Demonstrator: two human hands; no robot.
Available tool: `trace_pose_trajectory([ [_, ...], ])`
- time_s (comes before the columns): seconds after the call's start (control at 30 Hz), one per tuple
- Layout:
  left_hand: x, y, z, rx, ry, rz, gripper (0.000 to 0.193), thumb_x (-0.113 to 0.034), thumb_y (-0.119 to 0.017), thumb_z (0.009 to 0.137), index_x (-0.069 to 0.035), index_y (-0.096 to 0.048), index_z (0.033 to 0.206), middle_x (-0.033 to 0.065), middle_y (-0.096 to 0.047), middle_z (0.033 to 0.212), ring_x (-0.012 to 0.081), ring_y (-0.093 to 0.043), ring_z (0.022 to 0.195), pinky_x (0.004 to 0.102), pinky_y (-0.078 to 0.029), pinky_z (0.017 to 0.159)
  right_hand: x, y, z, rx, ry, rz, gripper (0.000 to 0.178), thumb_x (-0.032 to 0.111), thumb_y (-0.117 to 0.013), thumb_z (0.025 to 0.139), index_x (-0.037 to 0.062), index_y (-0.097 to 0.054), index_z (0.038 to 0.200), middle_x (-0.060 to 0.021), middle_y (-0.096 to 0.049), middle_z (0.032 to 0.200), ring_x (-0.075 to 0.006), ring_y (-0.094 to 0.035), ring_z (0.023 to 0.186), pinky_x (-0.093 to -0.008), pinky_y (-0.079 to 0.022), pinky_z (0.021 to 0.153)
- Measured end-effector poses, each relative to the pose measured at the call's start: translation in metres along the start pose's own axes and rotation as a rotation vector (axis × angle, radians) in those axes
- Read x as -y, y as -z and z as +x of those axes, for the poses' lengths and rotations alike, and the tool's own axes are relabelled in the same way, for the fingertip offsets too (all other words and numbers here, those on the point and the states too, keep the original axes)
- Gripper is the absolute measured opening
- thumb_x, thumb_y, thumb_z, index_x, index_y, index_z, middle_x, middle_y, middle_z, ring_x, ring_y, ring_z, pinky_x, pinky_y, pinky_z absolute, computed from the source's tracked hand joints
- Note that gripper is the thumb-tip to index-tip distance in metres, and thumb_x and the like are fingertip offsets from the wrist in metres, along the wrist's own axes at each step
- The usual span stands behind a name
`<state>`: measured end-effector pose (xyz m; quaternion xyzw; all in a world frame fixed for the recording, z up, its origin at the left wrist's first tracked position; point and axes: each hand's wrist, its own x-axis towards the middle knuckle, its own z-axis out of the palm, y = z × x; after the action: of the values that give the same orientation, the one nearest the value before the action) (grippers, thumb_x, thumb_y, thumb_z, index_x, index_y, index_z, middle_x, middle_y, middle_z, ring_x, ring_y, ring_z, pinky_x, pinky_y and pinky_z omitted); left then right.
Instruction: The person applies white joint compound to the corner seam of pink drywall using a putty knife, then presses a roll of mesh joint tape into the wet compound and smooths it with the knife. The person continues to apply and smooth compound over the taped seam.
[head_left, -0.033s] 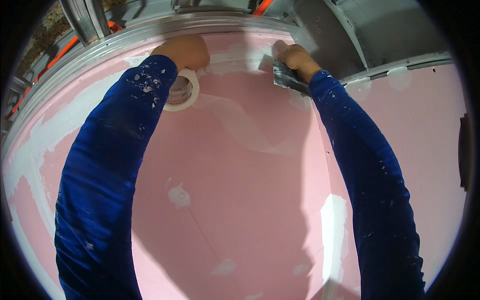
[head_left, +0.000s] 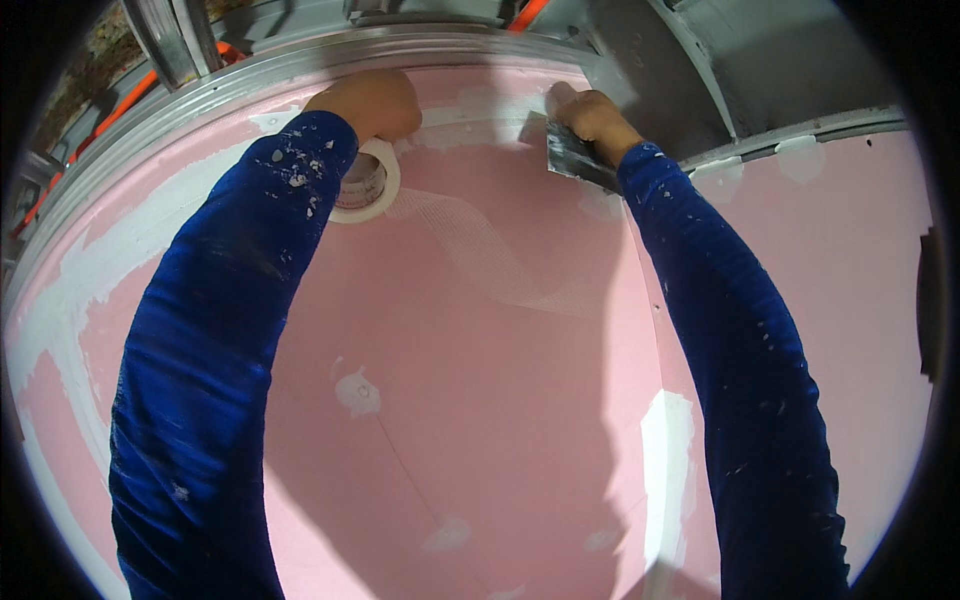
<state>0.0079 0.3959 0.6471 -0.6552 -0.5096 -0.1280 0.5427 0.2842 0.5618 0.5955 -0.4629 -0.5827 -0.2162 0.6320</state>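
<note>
Tape roll (head_left: 368, 188), against the board (head_left: 480, 400), just below the left hand (head_left: 375, 103) and apparently touching it; probably light and stiff, best taken by rim or core. Left fingers hidden, their grip uncertain. A mesh strip (head_left: 470, 235), presumably limp and easily creased, slants down to the right from beside the roll. Farther right, the right hand (head_left: 592, 115) is closed on the blade (head_left: 573, 158), likely thin and springy, which projects below its fingers.
</note>
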Motion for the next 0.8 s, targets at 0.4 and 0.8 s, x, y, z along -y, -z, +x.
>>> trace_pose_trajectory([
  [0.4,-0.009,0.001,0.001,0.003,0.053,0.073,0.032,-0.024,-0.063,0.082,0.006,-0.074,0.086,0.0276,-0.071,0.089,0.0418,-0.071,0.081,0.0475,-0.055,0.078,-0.004,-0.002,-0.003,0.095,0.042,-0.063,0.046,0.042,-0.054,0.092,0.0025,-0.071,0.109,-0.0296,-0.068,0.109,-0.0431,-0.065,0.108,-0.0478,-0.051,0.093],
  [0.8,-0.016,0.010,-0.010,0.006,0.043,0.032,0.037,-0.030,-0.066,0.085,0.007,-0.074,0.088,0.0246,-0.072,0.087,0.0385,-0.072,0.080,0.0464,-0.056,0.077,-0.018,0.046,0.016,-0.126,0.355,-0.350,0.041,0.033,-0.050,0.095,0.0022,-0.074,0.107,-0.0251,-0.069,0.114,-0.0397,-0.066,0.110,-0.0471,-0.052,0.094],
])
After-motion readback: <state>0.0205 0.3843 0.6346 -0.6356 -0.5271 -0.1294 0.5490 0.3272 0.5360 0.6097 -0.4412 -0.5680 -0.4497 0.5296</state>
